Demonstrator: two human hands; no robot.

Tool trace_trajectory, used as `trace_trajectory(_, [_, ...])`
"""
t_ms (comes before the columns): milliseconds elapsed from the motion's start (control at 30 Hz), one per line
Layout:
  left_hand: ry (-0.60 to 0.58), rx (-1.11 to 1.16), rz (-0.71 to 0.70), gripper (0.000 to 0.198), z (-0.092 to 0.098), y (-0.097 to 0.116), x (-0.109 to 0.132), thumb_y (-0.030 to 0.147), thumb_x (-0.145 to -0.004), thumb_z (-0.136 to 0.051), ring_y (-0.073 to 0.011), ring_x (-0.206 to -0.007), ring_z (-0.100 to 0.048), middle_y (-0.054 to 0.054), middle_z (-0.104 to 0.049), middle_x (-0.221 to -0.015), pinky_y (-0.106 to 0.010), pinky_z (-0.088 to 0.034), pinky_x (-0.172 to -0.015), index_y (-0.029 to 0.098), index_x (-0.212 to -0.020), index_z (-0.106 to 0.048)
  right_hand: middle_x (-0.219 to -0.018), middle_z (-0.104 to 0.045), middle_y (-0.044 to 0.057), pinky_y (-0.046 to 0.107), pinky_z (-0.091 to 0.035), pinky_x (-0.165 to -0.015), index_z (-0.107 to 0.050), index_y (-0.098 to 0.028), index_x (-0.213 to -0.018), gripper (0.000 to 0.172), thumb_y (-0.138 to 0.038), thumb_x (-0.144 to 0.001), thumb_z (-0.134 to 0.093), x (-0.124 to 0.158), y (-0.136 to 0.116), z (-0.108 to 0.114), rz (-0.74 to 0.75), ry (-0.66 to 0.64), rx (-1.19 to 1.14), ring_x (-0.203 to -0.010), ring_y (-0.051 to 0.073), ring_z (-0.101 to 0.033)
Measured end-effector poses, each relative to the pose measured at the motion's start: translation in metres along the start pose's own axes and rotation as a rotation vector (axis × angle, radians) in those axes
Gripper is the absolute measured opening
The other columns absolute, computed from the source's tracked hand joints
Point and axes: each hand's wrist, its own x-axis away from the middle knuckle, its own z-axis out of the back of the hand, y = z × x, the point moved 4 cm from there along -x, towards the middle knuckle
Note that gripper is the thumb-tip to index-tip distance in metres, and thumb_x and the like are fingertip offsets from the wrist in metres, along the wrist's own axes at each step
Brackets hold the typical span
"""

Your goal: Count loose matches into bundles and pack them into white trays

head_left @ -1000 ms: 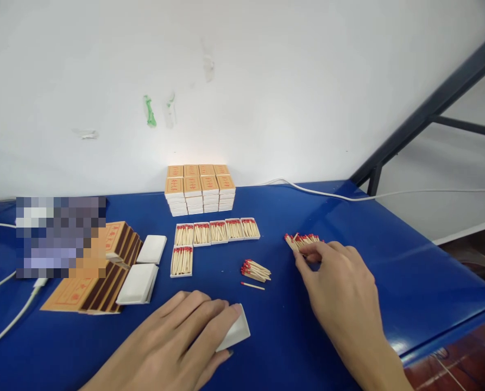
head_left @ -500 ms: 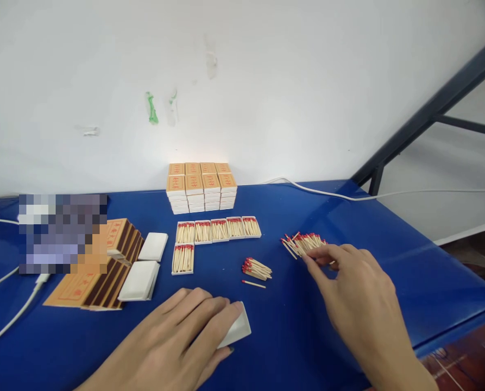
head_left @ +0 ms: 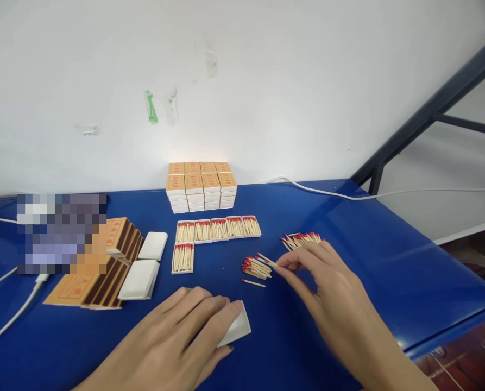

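Note:
At the front of the blue table, my left hand [head_left: 185, 331] is closed round a white tray [head_left: 239, 327], whose inside looks bare where it shows. My right hand [head_left: 326, 285] pinches a few red-tipped matches [head_left: 265, 259] between thumb and forefinger, just above the right side of a small match pile [head_left: 255, 268]. One loose match [head_left: 253, 283] lies in front of that pile. Behind my right hand is a larger heap of matches [head_left: 301, 240], partly hidden by its fingers. Several trays filled with matches [head_left: 212, 230] stand in a row, with one more filled tray [head_left: 182, 258] before its left end.
Stacked orange matchboxes [head_left: 201, 184] stand by the wall. On the left are white trays [head_left: 139, 279], orange sleeves with dark sides [head_left: 104, 282], a pixelated area and white cables [head_left: 18, 323]. A further cable [head_left: 327, 192] crosses the back right near a dark metal frame [head_left: 405, 127].
My right hand has moved left and slightly nearer from the larger heap to the small pile, and now visibly holds a few matches. My left hand and its tray are nearly unmoved.

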Motion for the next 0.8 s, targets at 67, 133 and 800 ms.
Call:
trace_trajectory(67, [0.001,0.003,-0.003,0.033,0.000,0.000,0.000,0.027,-0.123,-0.037,-0.0201,-0.103,-0.077,0.001,-0.082,-0.121,-0.038,-0.051,-0.095,0.017,-0.136,-0.066,-0.108,-0.069,0.003,0.040,-0.048,-0.095,-0.067,-0.028,-0.101,0.016,-0.036,-0.112,-0.058,-0.003,-0.003,-0.003,0.063,-0.015,0.022,-0.105,0.023,-0.062])
trace_trajectory(133, [0.008,0.004,-0.004,0.033,0.000,0.001,0.000,0.027,-0.123,-0.037,-0.0198,-0.102,-0.077,0.001,-0.082,-0.120,-0.038,-0.051,-0.095,0.017,-0.136,-0.066,-0.106,-0.068,0.004,0.041,-0.048,-0.094,-0.067,-0.027,-0.101,0.016,-0.033,-0.112,-0.058,-0.007,-0.003,-0.006,0.089,-0.025,0.043,-0.104,0.024,-0.062])
trace_trajectory(800, [-0.015,-0.026,-0.009,0.034,-0.003,-0.001,0.003,0.029,-0.123,-0.039,-0.0203,-0.107,-0.076,0.001,-0.081,-0.125,-0.039,-0.049,-0.102,0.018,-0.141,-0.066,-0.109,-0.074,0.002,0.046,-0.050,-0.097,-0.076,-0.032,-0.097,0.017,-0.037,-0.108,-0.063,-0.021,0.018,-0.001,-0.028,-0.003,0.023,-0.111,0.027,-0.066])
